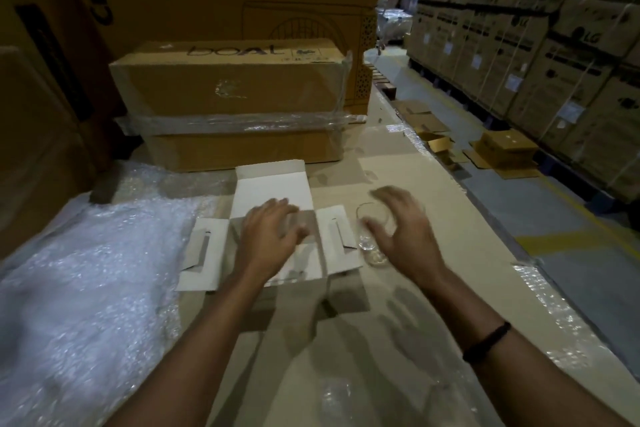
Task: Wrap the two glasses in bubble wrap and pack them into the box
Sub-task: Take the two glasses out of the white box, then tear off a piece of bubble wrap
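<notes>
Hovering, both open, holding nothing
Box [272,184] under my left hand [273,230], glass [371,244] just under my right hand [403,229].

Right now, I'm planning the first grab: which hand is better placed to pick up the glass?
Right, probably. The right hand is open just beside the glass, fingers spread toward it, not yet gripping. The left hand is open over the box, with a box flap between it and the glass.
</notes>
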Tool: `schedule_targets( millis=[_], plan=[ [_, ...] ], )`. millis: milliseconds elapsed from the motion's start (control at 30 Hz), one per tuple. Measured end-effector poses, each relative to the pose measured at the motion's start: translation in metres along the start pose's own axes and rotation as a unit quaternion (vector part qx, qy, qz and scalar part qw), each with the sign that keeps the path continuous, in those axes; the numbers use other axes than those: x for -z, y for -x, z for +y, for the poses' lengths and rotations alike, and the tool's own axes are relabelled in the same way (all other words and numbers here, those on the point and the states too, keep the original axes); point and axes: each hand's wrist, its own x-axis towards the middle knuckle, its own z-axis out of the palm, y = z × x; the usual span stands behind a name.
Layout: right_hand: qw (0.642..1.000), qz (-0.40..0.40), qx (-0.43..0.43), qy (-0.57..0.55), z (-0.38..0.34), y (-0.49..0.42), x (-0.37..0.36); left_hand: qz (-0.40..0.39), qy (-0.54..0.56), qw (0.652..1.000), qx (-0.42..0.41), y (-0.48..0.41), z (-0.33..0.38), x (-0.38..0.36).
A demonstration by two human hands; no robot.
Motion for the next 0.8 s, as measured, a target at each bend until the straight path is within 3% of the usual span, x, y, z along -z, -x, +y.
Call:
schedule_targets(
  millis=[100, 233, 333, 533, 800],
  plan=[
    [0.982, -0.171, 0.042, 0.067, -0.038, 0.031, -0.046, 0.05, -0.132, 0.99, -0.021, 0.044, -0.052, 0.04],
    [0.949, -0.239, 0.06, 0.199, -0.036, 0.039, -0.098, -0.006, -0.229, 0.973, 0.002, 0.09, -0.091, 0.062],
    [0.937, -0.243, 0.075, 0.241, -0.031, 0.041, -0.116, -0.022, -0.222, 0.975, -0.003, 0.099, -0.104, 0.058],
    [0.945, -0.242, 0.067, 0.21, -0.037, 0.031, -0.121, 0.035, -0.202, 0.975, -0.087, 0.074, -0.117, 0.048],
    [0.937, -0.26, 0.067, 0.225, -0.032, 0.006, -0.132, -0.041, -0.159, 0.986, -0.019, 0.047, -0.12, 0.047]
  ],
)
